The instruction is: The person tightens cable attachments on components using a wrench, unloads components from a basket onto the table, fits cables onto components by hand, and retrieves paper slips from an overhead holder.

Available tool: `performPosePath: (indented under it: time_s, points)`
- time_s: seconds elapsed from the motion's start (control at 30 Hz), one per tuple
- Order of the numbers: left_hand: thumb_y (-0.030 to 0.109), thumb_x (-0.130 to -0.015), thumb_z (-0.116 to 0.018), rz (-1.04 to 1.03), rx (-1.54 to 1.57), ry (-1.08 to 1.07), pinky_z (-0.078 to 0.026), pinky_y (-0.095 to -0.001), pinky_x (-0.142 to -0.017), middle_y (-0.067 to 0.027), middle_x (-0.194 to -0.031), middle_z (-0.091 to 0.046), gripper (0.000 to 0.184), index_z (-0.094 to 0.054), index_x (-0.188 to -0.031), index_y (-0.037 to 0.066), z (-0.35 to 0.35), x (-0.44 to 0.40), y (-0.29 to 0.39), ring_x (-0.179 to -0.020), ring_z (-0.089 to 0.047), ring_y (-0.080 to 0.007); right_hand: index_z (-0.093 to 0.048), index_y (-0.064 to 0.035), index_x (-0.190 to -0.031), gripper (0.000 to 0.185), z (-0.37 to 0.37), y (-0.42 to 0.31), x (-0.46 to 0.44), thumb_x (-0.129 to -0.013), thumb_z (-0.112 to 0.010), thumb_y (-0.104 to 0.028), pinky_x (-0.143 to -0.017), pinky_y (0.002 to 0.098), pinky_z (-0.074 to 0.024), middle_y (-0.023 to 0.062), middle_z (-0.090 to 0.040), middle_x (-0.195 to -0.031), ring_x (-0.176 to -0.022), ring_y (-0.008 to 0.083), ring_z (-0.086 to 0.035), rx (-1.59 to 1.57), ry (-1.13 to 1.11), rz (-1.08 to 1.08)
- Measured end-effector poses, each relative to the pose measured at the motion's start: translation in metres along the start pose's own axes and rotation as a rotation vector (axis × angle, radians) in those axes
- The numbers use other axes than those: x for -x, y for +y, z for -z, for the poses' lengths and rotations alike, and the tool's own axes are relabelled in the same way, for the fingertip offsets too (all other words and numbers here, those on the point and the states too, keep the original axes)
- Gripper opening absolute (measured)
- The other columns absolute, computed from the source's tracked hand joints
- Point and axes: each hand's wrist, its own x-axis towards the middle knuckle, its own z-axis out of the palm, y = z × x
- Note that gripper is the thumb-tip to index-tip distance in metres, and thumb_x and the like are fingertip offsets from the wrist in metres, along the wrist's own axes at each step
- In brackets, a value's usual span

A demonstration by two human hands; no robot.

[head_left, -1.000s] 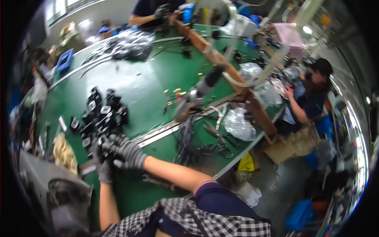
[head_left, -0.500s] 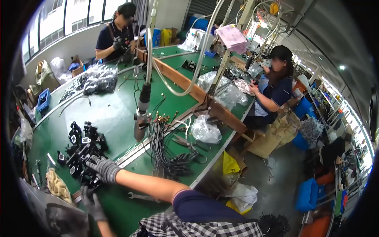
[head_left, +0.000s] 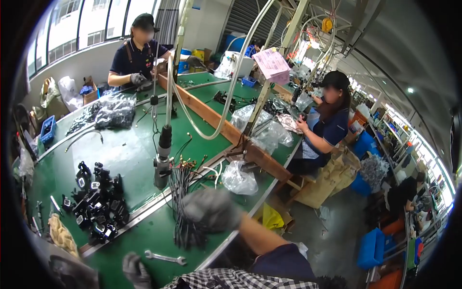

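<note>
My right hand (head_left: 211,209), in a grey glove, is over the bundle of black cables (head_left: 182,231) and hides part of it. Motion smears its fingers, so their grip is unclear. Near the front edge of the green table, my left hand (head_left: 136,270), gloved too, has its fingers loosely bent and apart, with nothing visible in them. A metal wrench (head_left: 165,258) lies just right of it. To the left is a heap of small black plastic parts (head_left: 101,202), touched by neither hand. An electric screwdriver (head_left: 162,161) hangs above the table behind the cables.
A metal strip (head_left: 139,215) crosses the green table (head_left: 144,144). Clear plastic bags (head_left: 239,178) lie by a wooden divider (head_left: 202,113). A beige cloth (head_left: 62,235) is at the left edge. Two co-workers (head_left: 137,60) (head_left: 327,120) handle things across the table.
My right hand has left the heap of black parts and swung right to the cables. My left hand has shifted right along the table's front. The wrench is now fully visible.
</note>
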Motion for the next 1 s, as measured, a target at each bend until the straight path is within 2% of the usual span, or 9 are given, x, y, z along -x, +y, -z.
performPosePath:
  time_s: [0.03, 0.13, 0.2, 0.27, 0.33, 0.47, 0.6, 0.9, 1.0]
  points:
    - [0.007, -0.073, -0.054, -0.027, 0.047, -0.018, -0.046, -0.039, -0.078, -0.0157, -0.093, -0.056, 0.011, -0.059, -0.081, 0.001, -0.007, -0.007, 0.026, -0.086, -0.055, -0.0314, -0.055, -0.0029, -0.098, 0.023, 0.028, 0.025, 0.004, -0.085, -0.051, -0.021, -0.048, 0.0329, -0.0446, 0.0078, -0.056, -0.074, -0.057, 0.022, -0.056, -0.001, -0.013, 0.003]
    - [0.008, -0.07, -0.054, -0.073, 0.06, -0.024, -0.046, -0.0397, -0.074, -0.0155, -0.089, -0.056, 0.012, -0.059, -0.079, 0.002, -0.032, -0.012, 0.028, -0.081, -0.055, -0.032, -0.059, -0.0032, -0.092, 0.031, 0.107, 0.1, 0.0, -0.087, -0.052, -0.034, -0.052, 0.0275, -0.0439, 0.0063, -0.059, -0.081, -0.063, 0.014, -0.056, 0.276, 0.462, -0.54]
    - [0.008, -0.067, -0.054, -0.113, -0.001, -0.018, -0.047, -0.0404, -0.071, -0.0155, -0.085, -0.057, 0.013, -0.059, -0.077, 0.003, -0.051, -0.013, 0.017, -0.077, -0.056, -0.0325, -0.062, -0.003, -0.099, 0.026, 0.155, 0.114, -0.049, -0.08, -0.065, -0.02, -0.065, 0.0284, -0.0496, 0.0054, -0.064, -0.081, -0.07, 0.015, -0.06, 0.349, 0.681, -0.537]
    - [0.007, -0.065, -0.053, -0.082, 0.0, -0.023, -0.047, -0.0406, -0.071, -0.0154, -0.085, -0.057, 0.012, -0.058, -0.076, 0.003, -0.056, -0.017, 0.021, -0.077, -0.056, -0.0325, -0.061, -0.0051, -0.105, 0.036, 0.186, 0.181, -0.07, -0.074, -0.069, -0.021, -0.078, 0.0347, -0.048, 0.0112, -0.063, -0.1, -0.09, 0.0236, -0.06, 0.9, 0.641, -0.396]
    - [0.007, -0.063, -0.052, -0.031, -0.003, -0.028, -0.046, -0.0411, -0.07, -0.0153, -0.085, -0.057, 0.012, -0.058, -0.073, 0.003, -0.057, -0.019, 0.024, -0.077, -0.055, -0.0326, -0.061, -0.0091, -0.11, 0.043, 0.194, 0.224, -0.092, -0.071, -0.07, -0.025, -0.094, 0.0405, -0.0388, 0.0134, -0.054, -0.119, -0.111, 0.0295, -0.05, 0.952, 0.599, -0.399]
    - [0.01, -0.065, -0.057, 0.026, -0.035, -0.242, -0.045, -0.0409, -0.082, -0.0174, -0.099, -0.057, 0.025, -0.061, -0.089, 0.003, -0.048, -0.017, 0.013, -0.094, -0.055, -0.0344, -0.061, -0.0144, -0.113, 0.048, 0.191, 0.253, -0.119, -0.069, -0.068, -0.031, -0.101, 0.0433, -0.0312, 0.0095, -0.049, -0.128, -0.119, 0.0286, -0.044, 1.354, 0.281, -0.45]
    - [0.008, -0.076, -0.061, -0.18, -0.01, -0.364, -0.048, -0.0397, -0.071, -0.0162, -0.105, -0.056, 0.024, -0.059, -0.1, 0.005, -0.039, -0.026, 0.002, -0.088, -0.058, -0.0325, -0.061, -0.0185, -0.116, 0.05, 0.221, 0.287, -0.105, -0.068, -0.066, -0.034, -0.105, 0.0471, -0.0232, 0.0084, -0.049, -0.129, -0.124, 0.0277, -0.039, 1.396, 0.142, -0.559]
    - [0.005, -0.073, -0.063, -0.119, -0.014, -0.412, -0.047, -0.0429, -0.079, -0.0183, -0.106, -0.053, 0.03, -0.059, -0.102, 0.009, -0.038, -0.026, 0.003, -0.093, -0.055, -0.0362, -0.061, -0.0176, -0.118, 0.054, 0.265, 0.283, -0.071, -0.069, -0.062, -0.04, -0.106, 0.0473, -0.0223, 0.0102, -0.046, -0.134, -0.127, 0.029, -0.037, 1.557, 0.024, -0.483]
    - [0.006, -0.073, -0.063, -0.106, -0.024, -0.416, -0.047, -0.0429, -0.08, -0.0179, -0.106, -0.054, 0.028, -0.06, -0.101, 0.009, -0.038, -0.025, 0.004, -0.094, -0.055, -0.0366, -0.06, -0.0171, -0.119, 0.056, 0.252, 0.267, -0.083, -0.071, -0.061, -0.046, -0.107, 0.0462, -0.0227, 0.0114, -0.044, -0.135, -0.128, 0.029, -0.036, 1.439, -0.105, -0.544]
